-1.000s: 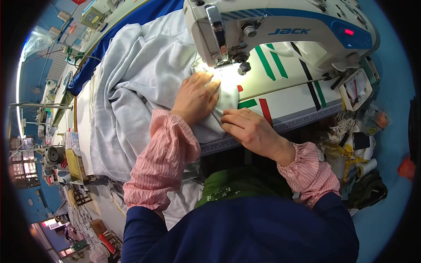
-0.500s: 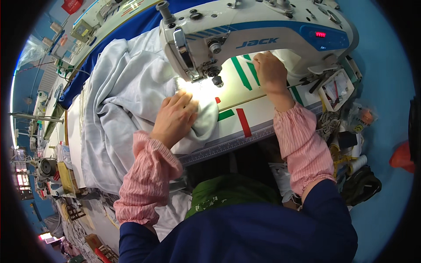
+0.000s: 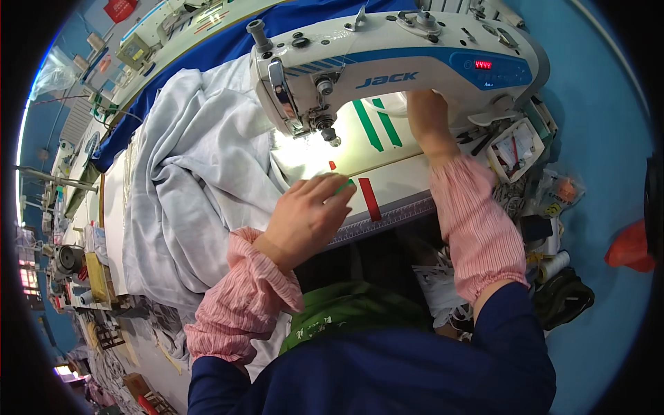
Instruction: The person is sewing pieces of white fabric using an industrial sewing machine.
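Much fabric (image 3: 197, 173) lies left of your half-spread, empty left hand (image 3: 308, 220), probably for slack; your right hand (image 3: 430, 123) hides its grip.

Here's the white table (image 3: 408, 173) | pale cloth (image 3: 187, 173), heaped in folds across the left | sewing machine (image 3: 415, 59) standing at the back | green strips (image 3: 368, 126) lying flat beneath it | red strip (image 3: 370, 200) nearer us | ruler strip (image 3: 401, 213) hugging the front edge

Blue wall (image 3: 600, 131) past worktop's (image 3: 407, 173) R edge. Off L edge: more workbenches, bright barred window (image 3: 29, 280), long strip light (image 3: 23, 138). Pale flr (image 3: 158, 335) nr its near-L corner; another table (image 3: 242, 12) beyond far edge.
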Tool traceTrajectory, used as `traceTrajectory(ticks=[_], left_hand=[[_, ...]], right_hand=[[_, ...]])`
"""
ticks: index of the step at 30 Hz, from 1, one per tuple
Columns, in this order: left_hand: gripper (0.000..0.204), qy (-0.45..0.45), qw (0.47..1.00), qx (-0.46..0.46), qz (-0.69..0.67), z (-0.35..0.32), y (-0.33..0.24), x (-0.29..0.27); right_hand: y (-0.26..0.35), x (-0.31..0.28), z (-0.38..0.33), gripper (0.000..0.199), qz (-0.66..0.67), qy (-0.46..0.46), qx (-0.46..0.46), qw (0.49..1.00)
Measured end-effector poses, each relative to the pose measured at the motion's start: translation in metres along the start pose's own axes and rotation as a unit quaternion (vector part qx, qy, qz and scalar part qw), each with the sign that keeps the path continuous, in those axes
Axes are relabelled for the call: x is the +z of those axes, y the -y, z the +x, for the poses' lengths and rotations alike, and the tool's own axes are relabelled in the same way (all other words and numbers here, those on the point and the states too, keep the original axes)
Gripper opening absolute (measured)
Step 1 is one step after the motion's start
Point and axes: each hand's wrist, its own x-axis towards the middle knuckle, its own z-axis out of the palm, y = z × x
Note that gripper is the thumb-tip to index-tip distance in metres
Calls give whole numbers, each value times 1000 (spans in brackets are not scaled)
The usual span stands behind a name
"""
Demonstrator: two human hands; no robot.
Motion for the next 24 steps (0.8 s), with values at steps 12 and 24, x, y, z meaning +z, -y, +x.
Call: traceTrajectory(ticks=[12,24], left_hand=[[21,3,975,-28,-221,12,8,11],[18,238,927,-4,291,18,108,5]], right_hand=[[58,-86,-114,6,550,49,126,824],[66,15,-46,11,180,48,-202,961]])
